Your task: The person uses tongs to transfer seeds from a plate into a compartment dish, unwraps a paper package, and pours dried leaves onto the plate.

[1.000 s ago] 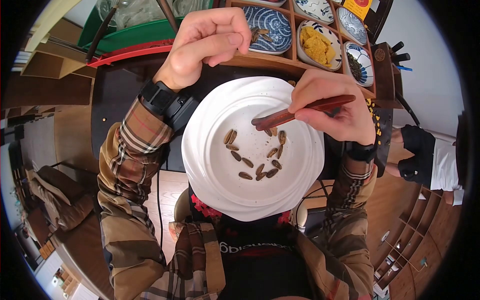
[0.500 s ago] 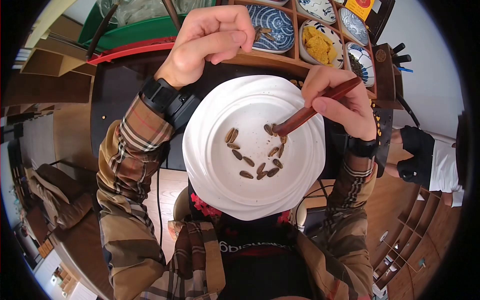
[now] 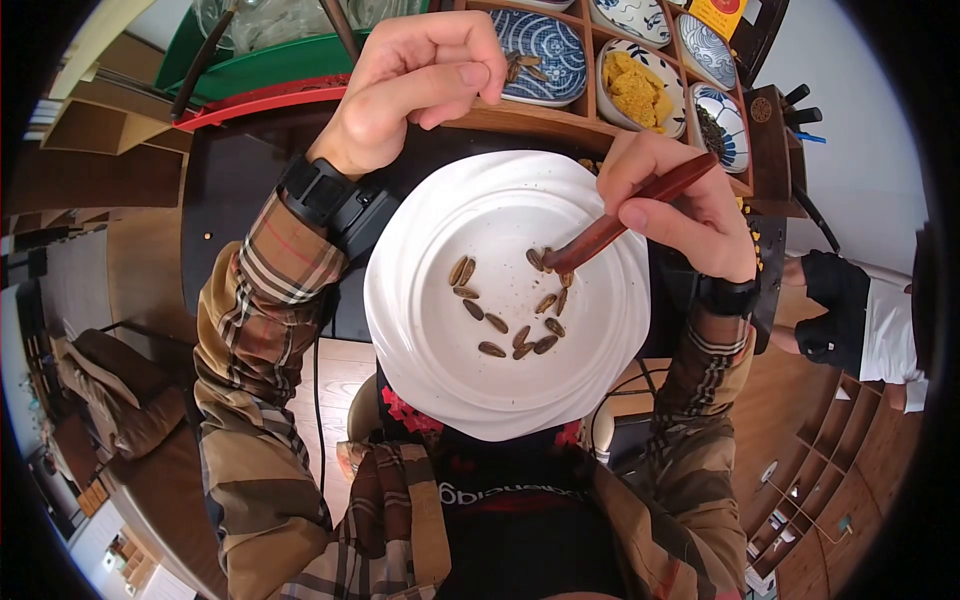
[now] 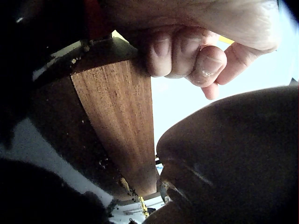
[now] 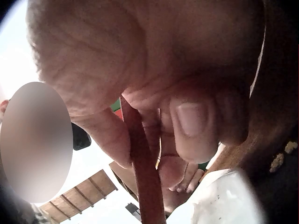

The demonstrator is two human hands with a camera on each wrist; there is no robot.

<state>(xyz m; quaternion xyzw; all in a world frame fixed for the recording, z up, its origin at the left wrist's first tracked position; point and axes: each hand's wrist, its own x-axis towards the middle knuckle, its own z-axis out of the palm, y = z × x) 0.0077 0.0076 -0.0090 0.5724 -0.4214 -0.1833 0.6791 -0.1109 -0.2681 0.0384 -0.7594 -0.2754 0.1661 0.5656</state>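
My right hand (image 3: 680, 200) pinches reddish-brown wooden tongs (image 3: 640, 212) between thumb and fingers. The tips of the tongs point down at sunflower seeds (image 3: 535, 260) in the upper right of a white plate (image 3: 400, 290). Several more sunflower seeds (image 3: 473, 310) lie in the plate in a curved, heart-like outline. In the right wrist view, the shaft of the tongs (image 5: 148, 186) runs down past the thumb. My left hand (image 3: 410, 90) hangs loosely curled beyond the plate's upper left, near a blue patterned dish (image 3: 545, 45) of seeds. Nothing shows in its fingers.
A compartmented wooden box (image 3: 590, 127) at the back holds patterned dishes, one with yellow pieces (image 3: 637, 90), another with dark leaves (image 3: 711, 130). A green bin (image 3: 285, 65) stands at the back left. Another person (image 3: 850, 310) is at the far right. The table (image 3: 240, 200) is black.
The tongs have swung from across the plate's upper middle to point down at the upper-right seeds, with the right hand shifting slightly right. The left hand stays nearly still.
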